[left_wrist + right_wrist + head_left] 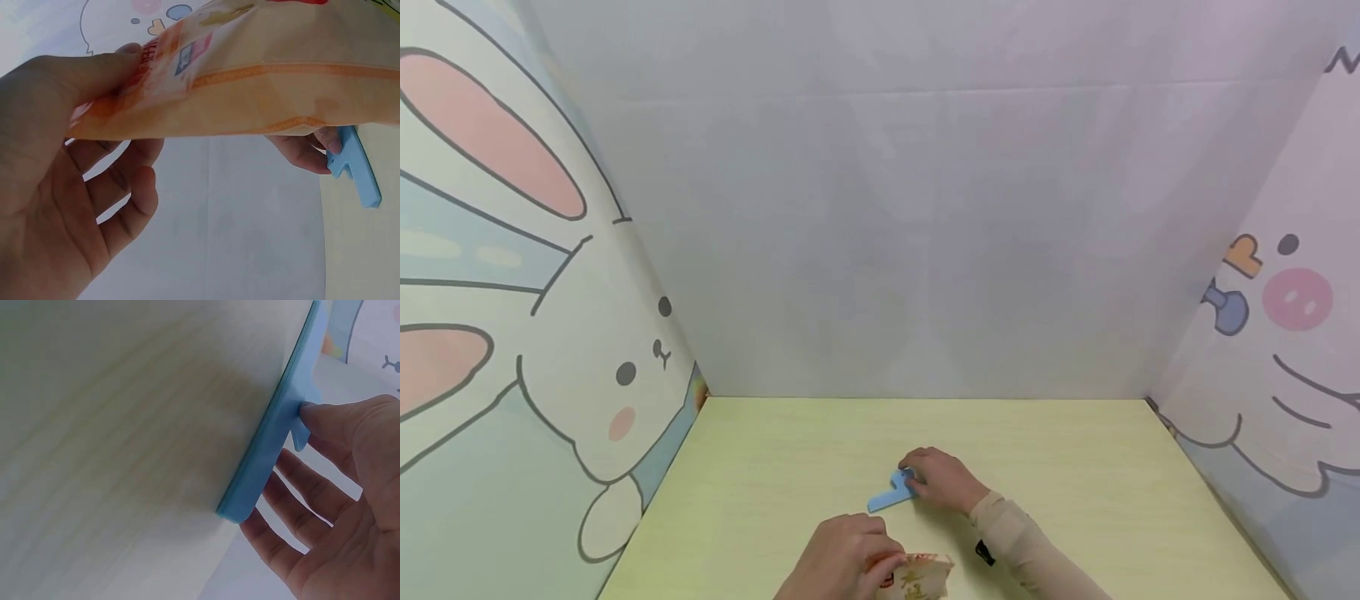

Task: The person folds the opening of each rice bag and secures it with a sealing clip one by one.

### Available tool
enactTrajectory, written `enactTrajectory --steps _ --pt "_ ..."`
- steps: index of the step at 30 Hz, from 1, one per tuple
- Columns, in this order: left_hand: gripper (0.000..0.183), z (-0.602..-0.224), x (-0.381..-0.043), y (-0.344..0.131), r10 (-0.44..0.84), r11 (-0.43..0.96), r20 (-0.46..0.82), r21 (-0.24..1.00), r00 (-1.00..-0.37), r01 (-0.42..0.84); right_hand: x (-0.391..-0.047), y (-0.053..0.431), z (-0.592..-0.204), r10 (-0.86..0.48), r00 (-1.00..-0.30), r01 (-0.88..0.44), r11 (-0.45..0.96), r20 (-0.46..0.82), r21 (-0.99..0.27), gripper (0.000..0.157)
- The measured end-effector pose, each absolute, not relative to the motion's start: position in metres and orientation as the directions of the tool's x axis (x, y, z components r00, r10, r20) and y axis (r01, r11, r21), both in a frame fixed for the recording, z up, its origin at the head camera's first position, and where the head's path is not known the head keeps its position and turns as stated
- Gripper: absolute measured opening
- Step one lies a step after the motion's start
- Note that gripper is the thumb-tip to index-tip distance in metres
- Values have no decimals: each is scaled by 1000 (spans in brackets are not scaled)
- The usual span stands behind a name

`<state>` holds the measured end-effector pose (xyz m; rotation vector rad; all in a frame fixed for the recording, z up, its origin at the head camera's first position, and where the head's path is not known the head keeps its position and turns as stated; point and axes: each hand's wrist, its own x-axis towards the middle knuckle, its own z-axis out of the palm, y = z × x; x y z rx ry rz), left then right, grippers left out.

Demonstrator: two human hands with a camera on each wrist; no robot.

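Observation:
A plastic food bag (pixel 925 575) with orange trim and printing is pinched at one edge by my left hand (pixel 844 557), low in the head view. In the left wrist view the bag (pixel 262 100) spans the upper part, with the thumb on top and the other fingers beneath. Farther forward, my right hand (pixel 943 479) grips a light blue bag-sealing clip (pixel 891 498) close over the table. The right wrist view shows the clip (pixel 275 431) as a long bar with a tab; the thumb presses beside the tab, and the other fingers lie along its far side.
Beneath both hands is a pale yellow wooden table (pixel 775 450). A small black object (pixel 984 552) shows beside the right sleeve (pixel 1030 542). A white sheet (pixel 925 250) stands at the back, with cartoon-printed panels at left (pixel 580 375) and right (pixel 1270 375).

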<state>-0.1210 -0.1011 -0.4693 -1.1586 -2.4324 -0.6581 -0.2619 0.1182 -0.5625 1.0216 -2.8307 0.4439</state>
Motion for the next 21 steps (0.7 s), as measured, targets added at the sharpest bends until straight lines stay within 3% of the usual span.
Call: enactTrajectory --steps 11,14,19,21 --pt "12 -472 -123 -101 600 535 576 227 -555 814 -246 121 -549 -634 -750 -660 692 191 -292 8" --pt "13 -472 -124 -102 603 536 570 229 -558 813 -242 123 -551 -629 -753 -656 696 195 -292 16" --pt "15 -472 -123 -102 608 539 555 237 -568 808 -238 120 -553 -628 -748 -664 709 215 -240 46" --pt "14 -472 -123 -102 607 537 560 234 -564 811 -237 120 -553 -634 -742 -670 711 219 -212 46"
